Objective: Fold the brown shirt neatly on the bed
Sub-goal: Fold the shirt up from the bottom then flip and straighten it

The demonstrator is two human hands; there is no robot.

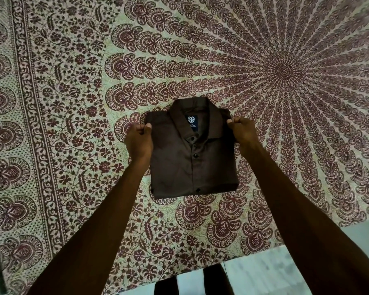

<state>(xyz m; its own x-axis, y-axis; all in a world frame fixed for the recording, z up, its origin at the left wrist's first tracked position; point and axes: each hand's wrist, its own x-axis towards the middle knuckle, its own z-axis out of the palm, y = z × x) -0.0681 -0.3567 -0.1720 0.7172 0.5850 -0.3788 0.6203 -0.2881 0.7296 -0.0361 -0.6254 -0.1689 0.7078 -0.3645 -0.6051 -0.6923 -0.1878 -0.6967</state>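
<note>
Pinching shirt (188,165) at shoulders: left grip (139,141) at 9 o'clock, right grip (242,133) at 3 o'clock, both closed on cloth. Folded, buttoned, collar (210,126) toward 12 o'clock, lying flat on bed (73,124), mid-frame.

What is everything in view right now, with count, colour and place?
brown shirt: one, dark brown, folded collar-up, mid-bed.
neck label: one, dark blue with white print, inside the collar.
buttons: three visible, black, down the front placket.
bedsheet: one, cream with maroon mandala print, covering the bed.
floor: pale, lower right past the bed edge.
left hand: one, pinching the shirt's shoulder edge on that side.
right hand: one, pinching the opposite shoulder edge.
</note>
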